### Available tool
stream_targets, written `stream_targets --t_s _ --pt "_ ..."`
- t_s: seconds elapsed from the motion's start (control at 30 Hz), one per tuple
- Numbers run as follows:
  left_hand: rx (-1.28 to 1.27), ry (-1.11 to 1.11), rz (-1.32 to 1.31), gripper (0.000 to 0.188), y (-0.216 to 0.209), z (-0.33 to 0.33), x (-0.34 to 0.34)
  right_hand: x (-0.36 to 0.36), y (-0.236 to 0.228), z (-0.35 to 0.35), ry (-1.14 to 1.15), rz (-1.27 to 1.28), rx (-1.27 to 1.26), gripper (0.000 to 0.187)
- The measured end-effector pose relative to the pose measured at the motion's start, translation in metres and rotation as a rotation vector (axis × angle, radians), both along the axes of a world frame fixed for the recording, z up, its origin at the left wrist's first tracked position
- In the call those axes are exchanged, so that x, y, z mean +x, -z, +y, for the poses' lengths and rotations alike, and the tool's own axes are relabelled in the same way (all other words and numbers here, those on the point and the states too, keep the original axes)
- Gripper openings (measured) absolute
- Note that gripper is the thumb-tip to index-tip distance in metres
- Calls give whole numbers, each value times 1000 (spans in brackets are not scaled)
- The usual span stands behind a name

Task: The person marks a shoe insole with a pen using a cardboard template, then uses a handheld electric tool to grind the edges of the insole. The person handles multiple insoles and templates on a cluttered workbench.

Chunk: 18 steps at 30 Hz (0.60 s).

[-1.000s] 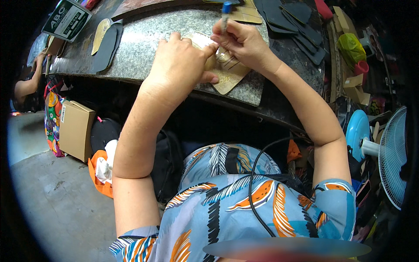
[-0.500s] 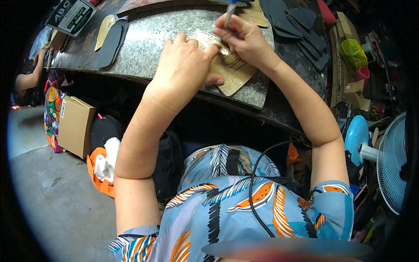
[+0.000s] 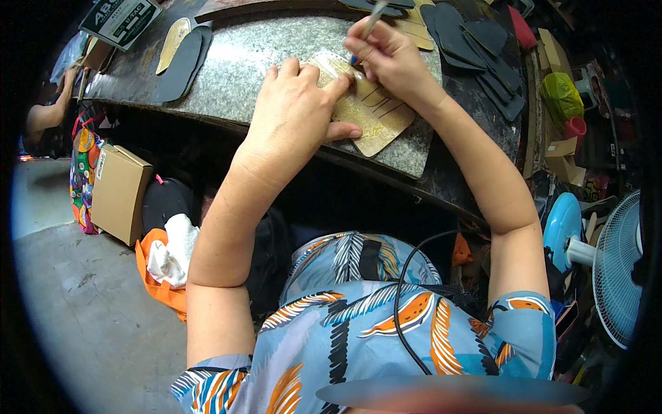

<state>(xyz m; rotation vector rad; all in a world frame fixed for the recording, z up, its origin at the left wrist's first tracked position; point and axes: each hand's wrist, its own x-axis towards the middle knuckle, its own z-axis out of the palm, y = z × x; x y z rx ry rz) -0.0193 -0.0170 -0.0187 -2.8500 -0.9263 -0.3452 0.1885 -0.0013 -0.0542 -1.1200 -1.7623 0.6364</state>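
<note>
A tan, sole-shaped piece (image 3: 380, 123) with several dark lines across it lies on the grey speckled slab (image 3: 238, 52). My left hand (image 3: 293, 103) presses it down, thumb on its near edge and index finger along its upper part. The other left fingers rest on the slab. Over the piece's far right side, my right hand (image 3: 393, 61) is closed round a pen (image 3: 374, 19), whose upper end is blurred. A bit of blue shows under the right fingers, close to the piece. The right fingers partly hide the contact point.
Dark sole pieces (image 3: 448, 41) are piled at the right of the bench, with more dark soles (image 3: 181, 72) at the left. A boxed package (image 3: 121, 21) stands far left, near another person's arm (image 3: 52, 110). A fan (image 3: 617, 269) stands at my right.
My right hand has tilted the pen and shifted slightly, uncovering more of the dark lines. My left hand keeps its place on the tan piece. The whole view has shifted a little.
</note>
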Motion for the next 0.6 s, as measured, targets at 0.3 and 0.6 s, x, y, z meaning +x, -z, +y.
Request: stream_targets --t_s 0.3,0.6 --pt "-37 -20 -67 68 6 0 -3 0 3 3 21 129 -93 16" --pt "-17 0 -85 67 7 1 -5 -3 0 2 -28 32 -67 18"
